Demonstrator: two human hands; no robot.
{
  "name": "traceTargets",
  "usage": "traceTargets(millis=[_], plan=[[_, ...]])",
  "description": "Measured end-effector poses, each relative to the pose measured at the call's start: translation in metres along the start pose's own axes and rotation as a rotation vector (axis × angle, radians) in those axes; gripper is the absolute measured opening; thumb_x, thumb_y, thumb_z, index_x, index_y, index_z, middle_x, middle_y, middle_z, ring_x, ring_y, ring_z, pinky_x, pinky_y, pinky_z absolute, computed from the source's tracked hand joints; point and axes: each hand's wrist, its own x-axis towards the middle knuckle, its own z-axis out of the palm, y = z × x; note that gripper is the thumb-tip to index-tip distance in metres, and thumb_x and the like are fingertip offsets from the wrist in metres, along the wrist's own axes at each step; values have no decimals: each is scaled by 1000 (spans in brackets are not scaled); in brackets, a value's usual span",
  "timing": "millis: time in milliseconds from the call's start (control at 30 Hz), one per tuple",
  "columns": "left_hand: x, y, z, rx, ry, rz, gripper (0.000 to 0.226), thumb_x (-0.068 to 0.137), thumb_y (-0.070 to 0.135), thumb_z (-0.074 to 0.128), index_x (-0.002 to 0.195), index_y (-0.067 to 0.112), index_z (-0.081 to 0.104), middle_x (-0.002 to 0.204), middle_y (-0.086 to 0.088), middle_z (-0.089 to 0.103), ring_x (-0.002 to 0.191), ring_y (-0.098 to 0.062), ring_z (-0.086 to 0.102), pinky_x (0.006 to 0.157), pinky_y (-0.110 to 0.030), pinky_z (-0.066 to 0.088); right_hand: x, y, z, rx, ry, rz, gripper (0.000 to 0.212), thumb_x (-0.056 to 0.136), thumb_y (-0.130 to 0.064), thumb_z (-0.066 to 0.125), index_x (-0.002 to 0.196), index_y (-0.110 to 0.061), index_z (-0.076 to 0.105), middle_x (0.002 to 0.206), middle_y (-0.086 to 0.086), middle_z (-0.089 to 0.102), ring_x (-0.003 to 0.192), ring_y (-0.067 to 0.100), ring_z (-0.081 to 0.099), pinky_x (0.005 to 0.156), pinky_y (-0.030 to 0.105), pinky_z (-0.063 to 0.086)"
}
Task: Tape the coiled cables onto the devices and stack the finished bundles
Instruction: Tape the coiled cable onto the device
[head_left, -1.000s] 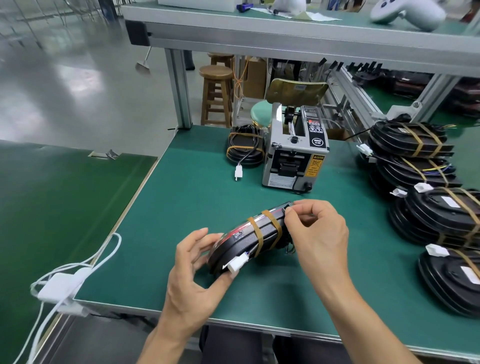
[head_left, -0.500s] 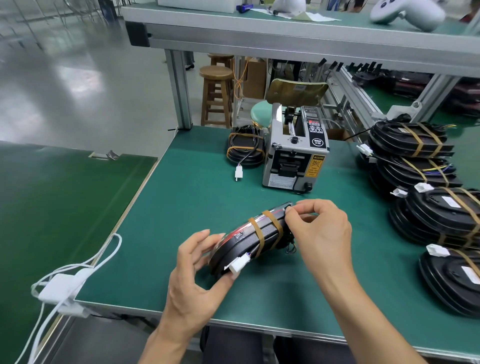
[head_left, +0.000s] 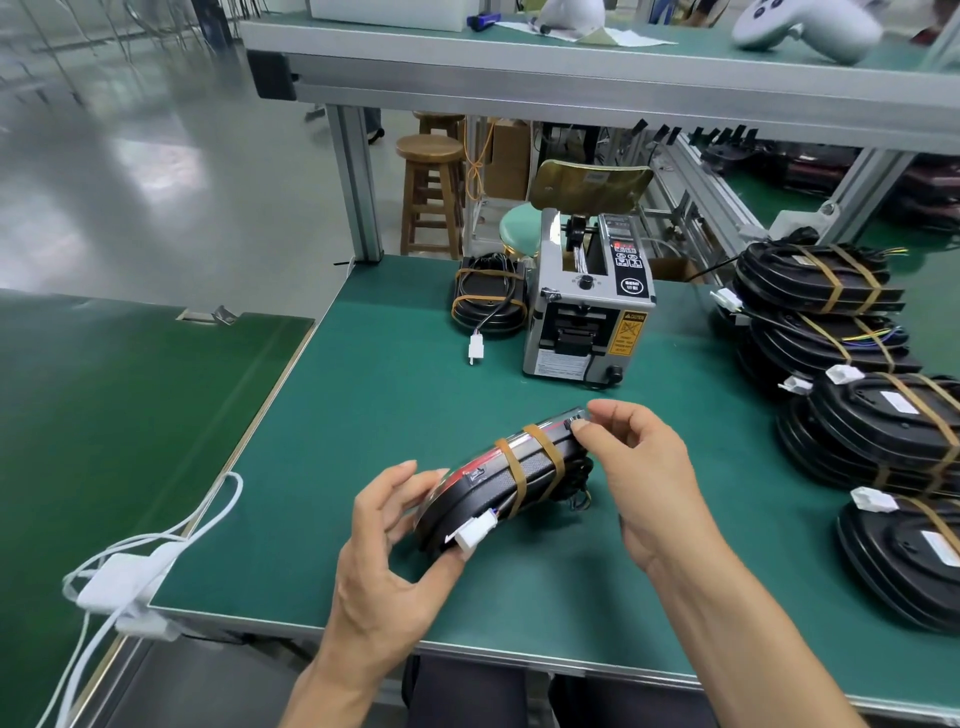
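Brown tape strips (head_left: 524, 470) are already wrapping the black device (head_left: 498, 486) you are tilting on edge near the surface's (head_left: 363, 405) front. Since a second ago little is shifting: your left hand (head_left: 387, 540) is cradling its near end, your right hand's (head_left: 631, 457) fingers (head_left: 582, 428) pinching its far tip, so it is looking ready for the stacks (head_left: 852, 364) at right.

The device (head_left: 506, 480) is black with a red edge stripe, crossed by two tan tape bands (head_left: 530, 467), and carries a white connector (head_left: 475, 532). The bench mat (head_left: 395, 395) is plain dark green. The tape dispenser (head_left: 587, 312) is silver-grey with a black panel and a yellow warning label, and the stacked bundles (head_left: 841, 332) are black with tan bands and white labels.
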Motion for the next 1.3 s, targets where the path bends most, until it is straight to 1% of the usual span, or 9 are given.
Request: traceTargets(millis=[133,333,500,700,800,933,1100,1233,1300], plan=[[0,0,0,-1,-8,-3,76,91,52,83,152,36,41,141,7,69,132,-22,68,110,-26,52,0,4,1,83,-69,82,15,95,-11,71,106,-20,77,93,-8,79,73,-7,67,61,6,47],[0,-2,-1,-6,-7,-25,77,90,53,84,153,36,41,142,4,69,133,-24,68,111,-26,52,2,3,1,135,-90,124,11,95,-24,72,100,-17,79,101,-2,80,91,6,68,84,26,47],[1,-1,0,-9,-5,-14,76,91,51,84,152,36,42,141,6,69,131,-23,68,110,-25,52,4,9,3,120,-59,37,5,92,-22,78,96,-19,80,85,-9,78,72,-2,66,62,10,49],[0,-1,-1,0,-7,-8,79,87,40,88,152,36,42,139,6,70,130,-24,69,108,-25,53,6,15,8,59,24,-88,16,98,-21,69,89,-24,82,86,-9,79,71,-4,66,59,6,47],[0,1,-1,-20,4,-29,77,89,51,85,151,36,42,139,5,70,130,-25,69,109,-25,53,8,16,7,15,52,-93,32,104,-34,60,84,-27,83,87,-11,80,72,-9,67,57,2,44],[0,-1,-1,2,5,-24,79,87,39,87,151,35,43,139,4,70,131,-25,69,109,-26,53,6,14,5,-16,-35,-102,36,92,-60,64,88,-28,81,79,-4,77,68,0,65,52,7,47],[1,3,0,-17,6,-39,75,90,54,83,151,38,43,139,6,70,131,-22,69,109,-23,52,3,17,8,-13,-31,-135,15,83,-36,84,92,-26,78,84,-5,78,72,6,69,65,21,54],[2,4,1,-23,11,-39,73,91,55,82,150,39,44,139,5,70,131,-22,69,109,-24,53,4,18,3,-23,-71,-126,15,85,-37,83,97,-28,78,87,-6,78,72,5,68,54,15,52],[2,4,0,-19,12,-40,74,90,55,83,150,37,44,139,4,70,131,-23,69,109,-25,53,3,20,2,-40,-101,-124,14,90,-40,78,102,-32,79,93,-12,79,79,1,70,59,13,53]])
